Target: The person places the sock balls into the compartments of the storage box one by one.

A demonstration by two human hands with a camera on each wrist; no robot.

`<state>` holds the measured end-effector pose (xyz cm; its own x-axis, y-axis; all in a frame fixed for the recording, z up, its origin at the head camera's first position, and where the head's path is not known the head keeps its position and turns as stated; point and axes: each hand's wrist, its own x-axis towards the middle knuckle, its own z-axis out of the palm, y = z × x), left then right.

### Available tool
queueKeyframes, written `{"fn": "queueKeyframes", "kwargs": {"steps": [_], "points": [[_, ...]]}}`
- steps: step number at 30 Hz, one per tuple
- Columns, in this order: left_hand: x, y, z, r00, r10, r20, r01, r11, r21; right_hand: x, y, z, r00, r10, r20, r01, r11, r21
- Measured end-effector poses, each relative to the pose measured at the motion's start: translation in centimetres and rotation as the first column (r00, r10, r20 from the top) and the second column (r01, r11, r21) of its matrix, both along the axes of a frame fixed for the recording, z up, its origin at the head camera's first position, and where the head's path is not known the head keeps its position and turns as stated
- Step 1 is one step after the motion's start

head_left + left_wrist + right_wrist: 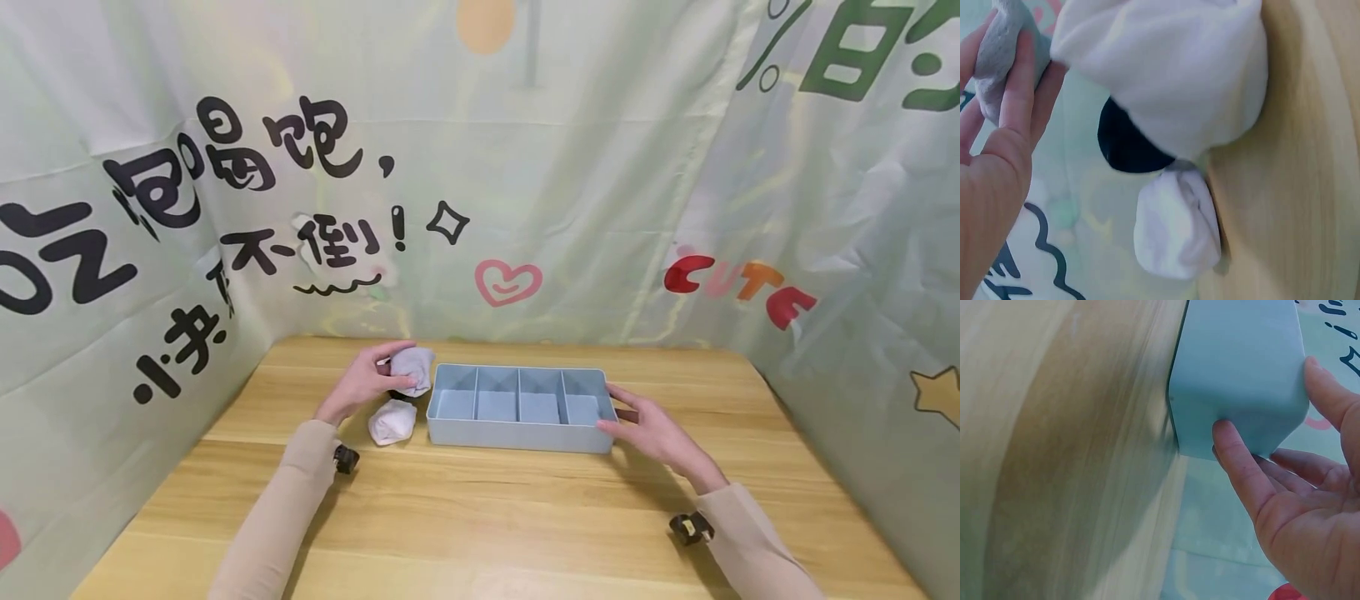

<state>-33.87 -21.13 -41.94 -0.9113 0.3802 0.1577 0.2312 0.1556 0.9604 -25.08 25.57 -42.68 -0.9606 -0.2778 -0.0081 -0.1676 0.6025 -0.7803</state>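
Socks and a tray share the desk (480,517) in the head view: a pale blue tray (517,433) lies with its long axis running left to right, split into four compartments, all of them bare. The left hand (367,379) sits just off the tray's left end, fingers curled round one grey sock ball (412,369) held a little above the wood; a white sock ball (392,421) rests on the desk just below it, close to the tray's left wall. So the left hand is the nearer one to the socks, and the tray lies to its right. The right hand (648,429) is at the opposite end, fingers fairly straight and laid against the tray's right wall, gripping nothing. From the left wrist, the grey ball (997,56) is pinched between thumb and fingers (1019,81), and three more balls show beyond it: a large white one (1166,69), a dark one (1129,147) tucked under it, and a smaller white one (1175,228) against the desk. That makes four, though the head view shows only two clearly. From the right wrist, the fingers (1238,462) lie flat on the tray's end wall (1241,369), touching, not wrapped round it.
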Motion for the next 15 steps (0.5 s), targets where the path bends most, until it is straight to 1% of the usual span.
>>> {"fn": "queueKeyframes", "kwargs": {"steps": [8, 15], "points": [[0.1, 1.6, 0.0, 0.998, -0.024, -0.057, 0.023, 1.0, -0.02, 0.0, 0.1, 0.0, 1.0, 0.005, -0.013, -0.005, 1.0, 0.005], [0.2, 2.3, 0.0, 0.998, -0.012, -0.066, 0.013, 1.0, 0.007, -0.1, 0.1, 0.0, 1.0, 0.012, -0.016, -0.012, 1.0, 0.009]]}}
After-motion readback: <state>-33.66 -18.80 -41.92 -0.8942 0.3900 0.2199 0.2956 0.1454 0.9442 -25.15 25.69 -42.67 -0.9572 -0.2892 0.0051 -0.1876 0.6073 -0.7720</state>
